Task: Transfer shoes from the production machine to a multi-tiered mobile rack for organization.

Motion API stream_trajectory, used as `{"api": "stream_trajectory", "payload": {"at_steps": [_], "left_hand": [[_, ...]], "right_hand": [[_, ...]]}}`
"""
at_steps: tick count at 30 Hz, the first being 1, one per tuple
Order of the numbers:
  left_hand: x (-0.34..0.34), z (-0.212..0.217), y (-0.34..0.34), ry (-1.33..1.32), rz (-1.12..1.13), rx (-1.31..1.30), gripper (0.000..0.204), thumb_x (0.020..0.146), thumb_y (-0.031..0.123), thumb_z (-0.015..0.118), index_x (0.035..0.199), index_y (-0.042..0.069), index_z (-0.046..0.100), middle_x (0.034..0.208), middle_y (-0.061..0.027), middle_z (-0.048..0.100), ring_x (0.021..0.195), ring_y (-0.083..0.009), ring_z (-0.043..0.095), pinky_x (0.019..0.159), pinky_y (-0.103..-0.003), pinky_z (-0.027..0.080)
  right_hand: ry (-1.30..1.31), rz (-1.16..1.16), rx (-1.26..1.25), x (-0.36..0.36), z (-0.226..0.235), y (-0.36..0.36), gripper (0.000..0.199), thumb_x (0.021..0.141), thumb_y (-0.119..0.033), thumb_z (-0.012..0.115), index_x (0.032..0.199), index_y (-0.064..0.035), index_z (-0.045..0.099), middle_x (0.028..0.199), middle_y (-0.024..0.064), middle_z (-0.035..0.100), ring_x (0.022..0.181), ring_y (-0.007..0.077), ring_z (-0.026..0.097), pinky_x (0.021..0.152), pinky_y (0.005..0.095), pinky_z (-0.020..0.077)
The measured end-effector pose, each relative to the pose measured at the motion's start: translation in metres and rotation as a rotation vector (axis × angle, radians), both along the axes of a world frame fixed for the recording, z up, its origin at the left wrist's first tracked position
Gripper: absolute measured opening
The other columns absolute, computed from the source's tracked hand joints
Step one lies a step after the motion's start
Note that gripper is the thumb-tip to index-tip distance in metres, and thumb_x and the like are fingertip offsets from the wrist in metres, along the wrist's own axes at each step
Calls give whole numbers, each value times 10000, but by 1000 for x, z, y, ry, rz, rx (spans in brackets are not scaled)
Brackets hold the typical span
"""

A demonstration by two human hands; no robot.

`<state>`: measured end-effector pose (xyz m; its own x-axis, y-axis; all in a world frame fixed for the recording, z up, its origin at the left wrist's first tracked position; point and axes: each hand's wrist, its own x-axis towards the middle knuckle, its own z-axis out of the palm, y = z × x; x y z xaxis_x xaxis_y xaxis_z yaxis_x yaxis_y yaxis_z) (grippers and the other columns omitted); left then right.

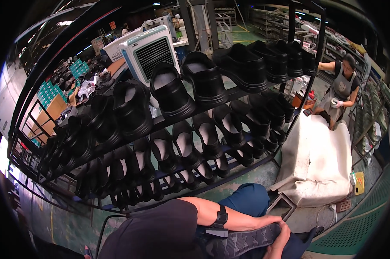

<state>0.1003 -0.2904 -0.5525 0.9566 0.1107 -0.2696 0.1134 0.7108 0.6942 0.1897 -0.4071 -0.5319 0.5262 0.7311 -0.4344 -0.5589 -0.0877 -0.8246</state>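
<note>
A black shoe (pixel 246 241) lies sole outward low in the frame, over my dark blue trousers. Its grey sole has a wavy tread pattern. My left hand (pixel 268 221) reaches across from the left, a black strap with a small grey device around its forearm, and closes on the upper edge at the shoe's right end. Around that same end curls my right hand (pixel 281 242), its fingers bent against the shoe. Some fingertips of both hands are hidden, and the lower edge cuts off part of the shoe.
Ahead stands a dark metal rack (pixel 229 96) with rows of black shoes (pixel 171 93). Right of it is a block draped in whitish cloth (pixel 320 159), with a person in an apron (pixel 344 84) behind. An air cooler (pixel 154 52) stands beyond; a green perforated surface (pixel 350 233) lies lower right.
</note>
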Motion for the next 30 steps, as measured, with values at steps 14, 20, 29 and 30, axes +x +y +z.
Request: {"api": "stream_trajectory", "payload": {"at_steps": [14,20,29,30], "left_hand": [[-27,48,11,-322,41,449,351,1014,271,406,1144,29,624,1165,-40,631,1143,-140,538,1003,-287,376],[-31,73,12,17,76,113,455,982,388,543,1310,74,574,1285,-40,583,1123,-136,591,1007,-308,436],[-106,90,-36,171,-77,-668,521,919,477,608,1265,87,608,1156,-82,689,933,-202,679,848,-354,555],[-107,95,-41,158,-48,-692,512,919,462,608,1274,93,600,1157,-85,690,949,-211,676,860,-361,551]], "right_hand": [[-308,129,62,-33,81,2,434,956,-297,563,1141,85,655,1091,157,692,1028,265,642,931,360,496],[-143,-191,50,16,30,5,370,898,-310,495,905,16,671,861,120,684,765,214,653,702,306,531],[169,-250,200,16,33,23,453,905,-383,486,831,7,705,818,175,709,764,266,679,699,345,565],[154,-306,188,7,41,26,446,907,-378,488,827,4,704,814,173,709,769,265,679,701,347,566]]}}
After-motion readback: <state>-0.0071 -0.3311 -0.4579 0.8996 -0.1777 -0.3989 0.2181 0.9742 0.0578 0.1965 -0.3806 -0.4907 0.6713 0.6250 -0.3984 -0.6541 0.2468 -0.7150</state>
